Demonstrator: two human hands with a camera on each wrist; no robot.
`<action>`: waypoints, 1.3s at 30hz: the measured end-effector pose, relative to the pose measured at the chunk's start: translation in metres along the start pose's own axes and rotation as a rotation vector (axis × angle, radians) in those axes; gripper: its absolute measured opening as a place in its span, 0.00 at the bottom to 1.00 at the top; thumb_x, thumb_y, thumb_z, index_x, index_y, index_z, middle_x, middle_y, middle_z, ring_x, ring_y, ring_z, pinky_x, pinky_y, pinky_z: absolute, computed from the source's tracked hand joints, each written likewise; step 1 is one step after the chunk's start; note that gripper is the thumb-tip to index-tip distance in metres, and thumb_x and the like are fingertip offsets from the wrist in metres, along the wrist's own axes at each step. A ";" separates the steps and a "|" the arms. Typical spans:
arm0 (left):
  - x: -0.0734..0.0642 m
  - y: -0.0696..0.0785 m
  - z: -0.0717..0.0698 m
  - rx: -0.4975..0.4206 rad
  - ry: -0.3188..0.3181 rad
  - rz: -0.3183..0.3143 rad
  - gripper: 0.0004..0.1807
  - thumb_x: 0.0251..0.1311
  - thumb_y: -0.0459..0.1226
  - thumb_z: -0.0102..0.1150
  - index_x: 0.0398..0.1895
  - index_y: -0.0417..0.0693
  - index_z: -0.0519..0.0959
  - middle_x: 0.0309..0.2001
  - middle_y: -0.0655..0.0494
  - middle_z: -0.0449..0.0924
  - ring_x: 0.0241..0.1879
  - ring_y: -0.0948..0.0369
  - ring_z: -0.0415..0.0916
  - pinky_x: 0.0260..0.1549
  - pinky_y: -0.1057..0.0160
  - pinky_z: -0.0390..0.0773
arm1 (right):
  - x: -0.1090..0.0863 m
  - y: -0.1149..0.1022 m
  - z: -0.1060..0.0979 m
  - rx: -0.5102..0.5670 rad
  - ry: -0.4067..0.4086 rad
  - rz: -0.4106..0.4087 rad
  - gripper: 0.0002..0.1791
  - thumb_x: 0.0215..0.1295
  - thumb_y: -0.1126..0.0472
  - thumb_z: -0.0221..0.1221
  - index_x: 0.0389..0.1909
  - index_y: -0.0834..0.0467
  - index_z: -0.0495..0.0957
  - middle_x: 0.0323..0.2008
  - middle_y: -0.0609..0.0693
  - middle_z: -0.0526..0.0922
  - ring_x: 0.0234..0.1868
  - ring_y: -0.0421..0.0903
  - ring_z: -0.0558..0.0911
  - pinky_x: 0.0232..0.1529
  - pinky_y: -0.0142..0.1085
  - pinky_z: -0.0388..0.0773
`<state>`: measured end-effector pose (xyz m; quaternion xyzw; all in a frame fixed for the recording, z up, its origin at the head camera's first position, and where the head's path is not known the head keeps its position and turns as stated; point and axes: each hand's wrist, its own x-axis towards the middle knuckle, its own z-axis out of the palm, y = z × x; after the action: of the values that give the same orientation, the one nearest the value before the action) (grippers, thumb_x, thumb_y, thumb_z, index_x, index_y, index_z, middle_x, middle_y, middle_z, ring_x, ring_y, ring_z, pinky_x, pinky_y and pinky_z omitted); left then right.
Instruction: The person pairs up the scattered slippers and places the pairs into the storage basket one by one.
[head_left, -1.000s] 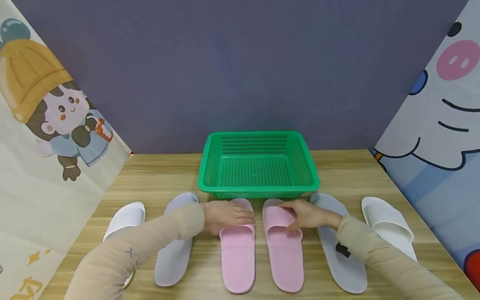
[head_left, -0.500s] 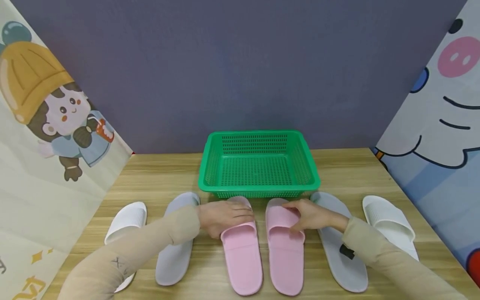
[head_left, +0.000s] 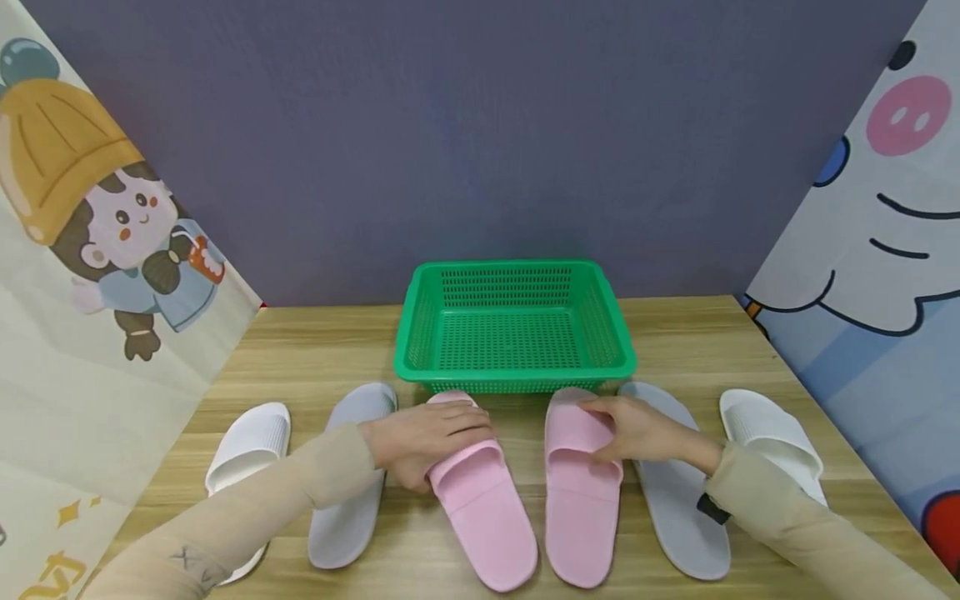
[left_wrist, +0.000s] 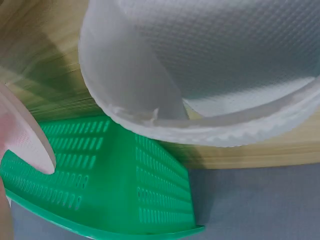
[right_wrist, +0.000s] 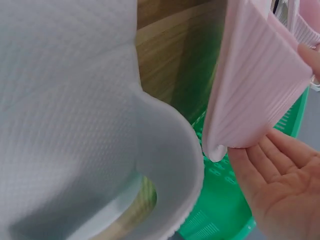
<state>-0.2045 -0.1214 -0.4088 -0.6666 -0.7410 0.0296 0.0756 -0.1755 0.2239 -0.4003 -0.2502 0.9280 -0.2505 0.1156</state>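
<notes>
Two pink slippers lie side by side on the wooden table in the head view. My left hand (head_left: 431, 437) reaches over the toe strap of the left pink slipper (head_left: 491, 525) and grips it, fingers across the top. That slipper is turned, its heel angled to the right. On the right pink slipper (head_left: 583, 533), my right hand (head_left: 648, 429) spans the strap, thumb at the opening and fingers by the toe. The right wrist view shows those fingers against the ribbed strap (right_wrist: 260, 85). The left hand's grip is mostly outside the left wrist view.
A green basket (head_left: 513, 375) stands just behind the pink slippers. Grey slippers lie under the left forearm (head_left: 341, 533) and right wrist (head_left: 686, 542). White slippers flank them at far left (head_left: 247, 446) and far right (head_left: 772, 429). A dark wall rises behind the table.
The left pink slipper has turned, its toe swinging left and its heel right, with my left hand on it. My right hand has shifted the other pink slipper slightly right.
</notes>
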 end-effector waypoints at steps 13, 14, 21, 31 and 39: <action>-0.016 0.013 -0.022 0.029 0.029 -0.078 0.59 0.27 0.57 0.67 0.66 0.38 0.57 0.64 0.49 0.63 0.65 0.55 0.59 0.65 0.60 0.59 | -0.026 -0.013 -0.019 -0.131 0.089 0.033 0.41 0.38 0.45 0.69 0.54 0.65 0.74 0.48 0.56 0.80 0.38 0.40 0.73 0.38 0.32 0.74; -0.017 0.013 -0.024 0.034 0.035 -0.087 0.59 0.27 0.57 0.67 0.66 0.38 0.57 0.64 0.50 0.63 0.65 0.55 0.59 0.65 0.60 0.59 | -0.028 -0.014 -0.021 -0.130 0.081 0.043 0.41 0.38 0.45 0.69 0.54 0.65 0.74 0.49 0.56 0.80 0.39 0.41 0.73 0.38 0.31 0.73; -0.021 0.017 -0.031 0.088 0.114 -0.091 0.57 0.30 0.59 0.65 0.65 0.37 0.58 0.63 0.48 0.64 0.64 0.54 0.60 0.66 0.59 0.58 | -0.042 -0.024 -0.040 -0.051 0.015 0.064 0.44 0.40 0.42 0.68 0.56 0.65 0.72 0.50 0.56 0.78 0.42 0.42 0.74 0.36 0.28 0.73; -0.019 0.018 -0.049 0.113 0.165 -0.155 0.55 0.31 0.57 0.67 0.64 0.38 0.60 0.63 0.49 0.65 0.63 0.53 0.61 0.65 0.59 0.59 | -0.053 -0.035 -0.071 -0.035 0.083 0.085 0.44 0.42 0.41 0.67 0.58 0.63 0.70 0.40 0.47 0.79 0.37 0.42 0.73 0.30 0.27 0.70; -0.014 0.010 -0.063 0.177 0.222 -0.202 0.56 0.30 0.56 0.71 0.64 0.38 0.61 0.62 0.48 0.66 0.62 0.52 0.61 0.63 0.58 0.62 | -0.051 -0.034 -0.089 0.014 0.215 0.135 0.46 0.42 0.43 0.68 0.60 0.65 0.67 0.46 0.59 0.78 0.45 0.55 0.77 0.29 0.28 0.74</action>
<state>-0.1837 -0.1378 -0.3487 -0.5787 -0.7858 0.0135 0.2179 -0.1486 0.2606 -0.3027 -0.1581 0.9480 -0.2742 0.0338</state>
